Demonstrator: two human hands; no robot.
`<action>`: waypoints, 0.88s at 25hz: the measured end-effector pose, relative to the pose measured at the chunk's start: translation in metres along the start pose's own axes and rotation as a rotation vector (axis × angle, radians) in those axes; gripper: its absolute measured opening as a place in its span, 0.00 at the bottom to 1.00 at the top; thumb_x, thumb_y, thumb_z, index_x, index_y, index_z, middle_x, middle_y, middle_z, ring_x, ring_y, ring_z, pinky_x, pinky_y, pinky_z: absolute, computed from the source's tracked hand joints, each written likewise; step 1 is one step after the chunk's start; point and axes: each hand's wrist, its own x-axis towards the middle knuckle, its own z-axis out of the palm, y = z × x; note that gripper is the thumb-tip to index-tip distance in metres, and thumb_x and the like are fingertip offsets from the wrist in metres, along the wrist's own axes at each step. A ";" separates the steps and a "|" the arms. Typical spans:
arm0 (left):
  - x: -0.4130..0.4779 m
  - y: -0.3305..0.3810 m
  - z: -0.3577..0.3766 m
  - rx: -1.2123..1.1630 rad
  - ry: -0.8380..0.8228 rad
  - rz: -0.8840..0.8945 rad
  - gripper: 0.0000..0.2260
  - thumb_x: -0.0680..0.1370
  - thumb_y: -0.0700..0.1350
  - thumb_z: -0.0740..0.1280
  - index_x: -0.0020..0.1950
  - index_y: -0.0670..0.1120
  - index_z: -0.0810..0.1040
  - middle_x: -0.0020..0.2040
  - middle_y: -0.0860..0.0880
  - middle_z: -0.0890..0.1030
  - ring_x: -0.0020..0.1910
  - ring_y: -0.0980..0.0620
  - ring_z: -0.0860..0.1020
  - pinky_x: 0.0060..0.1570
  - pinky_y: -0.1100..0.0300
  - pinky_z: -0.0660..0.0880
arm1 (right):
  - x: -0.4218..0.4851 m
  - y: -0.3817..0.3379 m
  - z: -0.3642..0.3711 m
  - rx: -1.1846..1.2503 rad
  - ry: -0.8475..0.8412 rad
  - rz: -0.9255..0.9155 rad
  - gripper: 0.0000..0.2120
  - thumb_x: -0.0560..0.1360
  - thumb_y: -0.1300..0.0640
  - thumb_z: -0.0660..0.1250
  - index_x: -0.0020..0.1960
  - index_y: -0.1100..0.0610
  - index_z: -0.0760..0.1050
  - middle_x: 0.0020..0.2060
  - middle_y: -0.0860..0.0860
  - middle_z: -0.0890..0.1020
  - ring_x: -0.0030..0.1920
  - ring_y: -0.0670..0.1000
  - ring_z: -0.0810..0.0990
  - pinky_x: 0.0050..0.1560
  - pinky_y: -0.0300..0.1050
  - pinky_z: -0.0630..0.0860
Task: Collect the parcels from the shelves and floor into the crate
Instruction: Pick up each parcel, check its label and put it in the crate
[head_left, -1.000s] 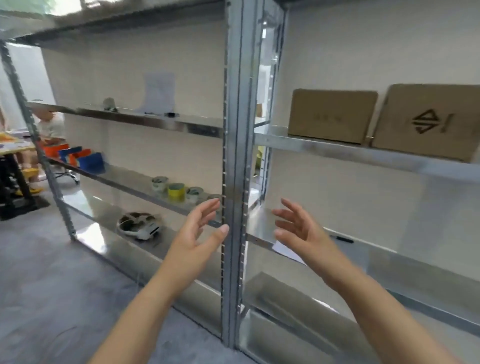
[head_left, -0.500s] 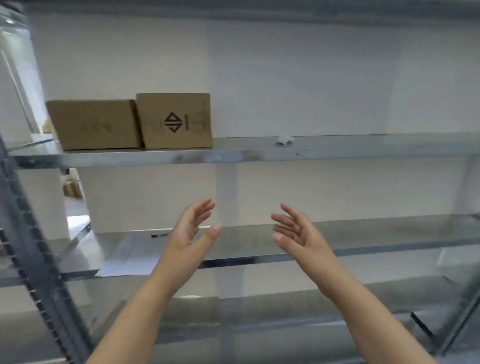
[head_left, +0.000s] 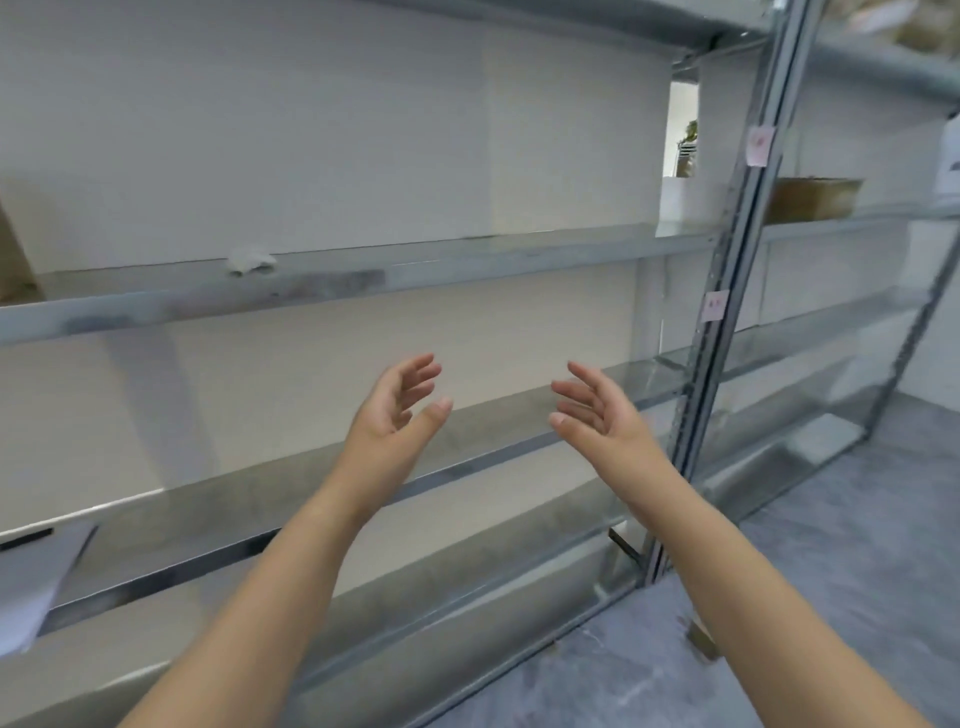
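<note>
The corner of a cardboard parcel (head_left: 13, 260) is peeking in at the far left edge of the upper shelf (head_left: 467, 262). The left hand (head_left: 392, 415) and right hand (head_left: 605, 415) are hovering before the middle shelf (head_left: 501, 434), palms facing each other, fingers spread wide and holding nothing, probably readying to clasp a parcel from both sides. Past the steel upright (head_left: 727, 322), a brown parcel (head_left: 813, 200) is sitting on the next bay's shelf, well apart from both hands. The crate is not showing.
</note>
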 end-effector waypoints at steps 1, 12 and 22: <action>0.010 -0.002 0.013 -0.005 -0.026 0.005 0.16 0.78 0.42 0.65 0.63 0.56 0.69 0.64 0.55 0.75 0.65 0.54 0.73 0.70 0.47 0.67 | 0.004 0.002 -0.011 -0.015 0.022 0.007 0.27 0.76 0.60 0.66 0.71 0.48 0.61 0.63 0.47 0.74 0.63 0.46 0.74 0.65 0.44 0.71; 0.138 -0.048 0.141 -0.103 -0.424 0.078 0.19 0.78 0.43 0.65 0.68 0.51 0.67 0.65 0.52 0.74 0.66 0.52 0.72 0.69 0.48 0.68 | 0.037 0.038 -0.117 -0.128 0.429 0.100 0.27 0.76 0.58 0.65 0.73 0.50 0.60 0.63 0.47 0.74 0.62 0.45 0.74 0.60 0.40 0.71; 0.164 -0.097 0.307 -0.246 -0.935 0.067 0.21 0.72 0.51 0.66 0.65 0.55 0.69 0.65 0.52 0.74 0.66 0.52 0.72 0.69 0.47 0.67 | -0.021 0.089 -0.200 -0.216 0.906 0.311 0.26 0.77 0.58 0.65 0.72 0.51 0.61 0.64 0.49 0.74 0.59 0.45 0.76 0.51 0.36 0.73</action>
